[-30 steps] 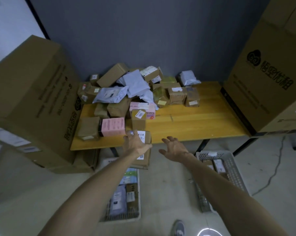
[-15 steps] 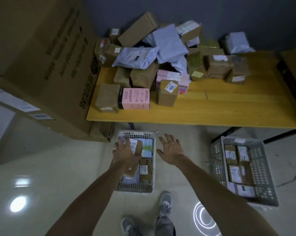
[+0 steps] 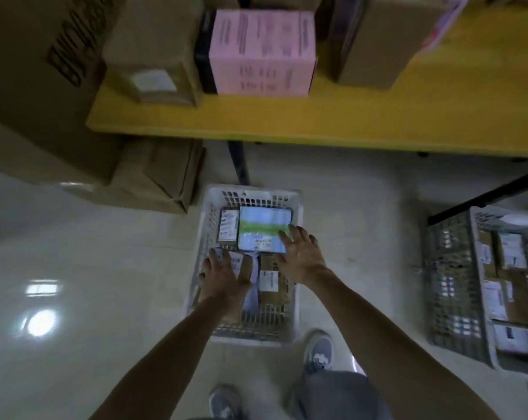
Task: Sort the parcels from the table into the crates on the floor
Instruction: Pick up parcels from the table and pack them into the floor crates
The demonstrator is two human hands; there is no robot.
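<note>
- Floor (image 3: 105, 268): pale and glossy, with a bright lamp reflection at the left.
- Yellow tabletop (image 3: 347, 116): it runs across the top of the view, and its front edge overhangs the floor. A black table leg (image 3: 239, 162) drops just behind the white crate (image 3: 298, 204).
- On the tabletop near the edge, a pink box (image 3: 262, 50) stands between two brown boxes, one to its left (image 3: 153, 53) and one to its right (image 3: 374, 40).
- A large carton (image 3: 29, 101) with dark print fills the left side. A smaller carton (image 3: 159, 174) sits on the floor against it, beside the white crate's far left corner.
- The white crate holds a blue-and-green packet (image 3: 261, 227) at the far end, with labelled parcels around and under it.
- Left hand (image 3: 223, 275): it lies over a brown parcel (image 3: 245, 263) with a white label, inside the white crate at its near left. Blur hides whether the fingers clasp it or only rest on it.
- Right hand (image 3: 300, 257): open with fingers spread, the fingertips over the packet's near right corner.
- A grey crate (image 3: 453, 268) stands well apart at the right, packed with labelled parcels.
- Two grey shoes (image 3: 318, 353) stand at the white crate's near end.
</note>
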